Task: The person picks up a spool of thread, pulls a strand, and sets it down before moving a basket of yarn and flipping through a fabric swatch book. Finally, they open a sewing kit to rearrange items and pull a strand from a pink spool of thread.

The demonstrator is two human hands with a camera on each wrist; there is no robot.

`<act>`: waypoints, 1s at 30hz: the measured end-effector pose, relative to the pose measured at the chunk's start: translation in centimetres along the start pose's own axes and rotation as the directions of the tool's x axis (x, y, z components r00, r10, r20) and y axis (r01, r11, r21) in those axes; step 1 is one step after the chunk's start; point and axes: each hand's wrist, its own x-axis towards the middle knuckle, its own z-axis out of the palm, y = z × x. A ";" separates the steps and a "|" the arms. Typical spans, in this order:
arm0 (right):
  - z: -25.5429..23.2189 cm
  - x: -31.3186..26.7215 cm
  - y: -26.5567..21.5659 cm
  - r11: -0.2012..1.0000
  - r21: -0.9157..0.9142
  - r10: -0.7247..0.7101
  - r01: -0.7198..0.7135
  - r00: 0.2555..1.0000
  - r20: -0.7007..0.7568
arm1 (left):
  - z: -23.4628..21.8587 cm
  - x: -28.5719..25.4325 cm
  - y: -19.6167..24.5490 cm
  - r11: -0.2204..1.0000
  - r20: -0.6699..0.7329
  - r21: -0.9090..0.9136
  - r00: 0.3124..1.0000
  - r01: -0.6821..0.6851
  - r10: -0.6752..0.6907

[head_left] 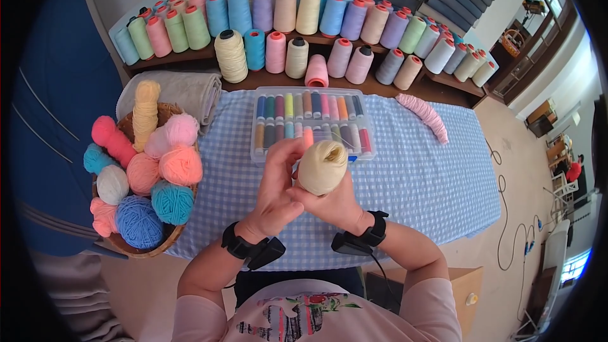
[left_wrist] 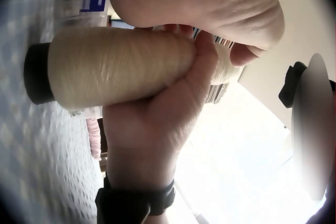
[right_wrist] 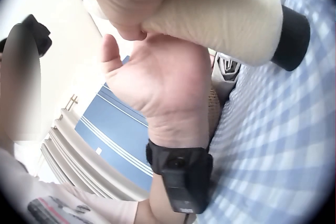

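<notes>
A cone of cream thread [head_left: 324, 168] is held upright in front of the person's chest, its top facing the head camera. The right hand [head_left: 337, 206] grips it from the right, thumb laid across the near side in the left wrist view. From the left, the left hand [head_left: 273, 183] holds it too, fingers reaching round the far side and largely hidden there. The left thumb stands away from the cone in the right wrist view. The cone's black base [left_wrist: 39, 74] points down toward the checked cloth [head_left: 405, 183].
Behind the hands lies a clear case [head_left: 253, 133] of small coloured spools. At left stands a wicker basket [head_left: 149, 252] of yarn balls, near a folded grey cloth [head_left: 180, 98]. A pink yarn skein [head_left: 423, 117] lies at right. Shelves hold several thread cones [head_left: 308, 12] at the back.
</notes>
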 end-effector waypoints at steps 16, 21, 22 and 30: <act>0.2 -0.3 1.1 0.985 -0.127 -0.118 0.117 0.993 0.002 | 1.5 2.4 7.7 0.560 0.315 0.707 0.902 -0.431 0.297; 0.2 -0.2 0.8 0.983 -0.093 -0.160 0.158 0.987 -0.010 | 3.0 3.5 10.1 0.306 0.368 0.867 0.919 -0.393 0.139; 0.2 -0.2 1.3 0.971 -0.158 -0.184 0.181 0.983 -0.002 | 3.3 3.7 10.2 0.299 0.361 0.868 0.918 -0.395 0.165; 0.7 0.3 1.7 0.975 -0.104 -0.201 0.197 0.979 -0.028 | 4.3 4.4 11.8 0.089 0.398 0.911 0.916 -0.402 0.058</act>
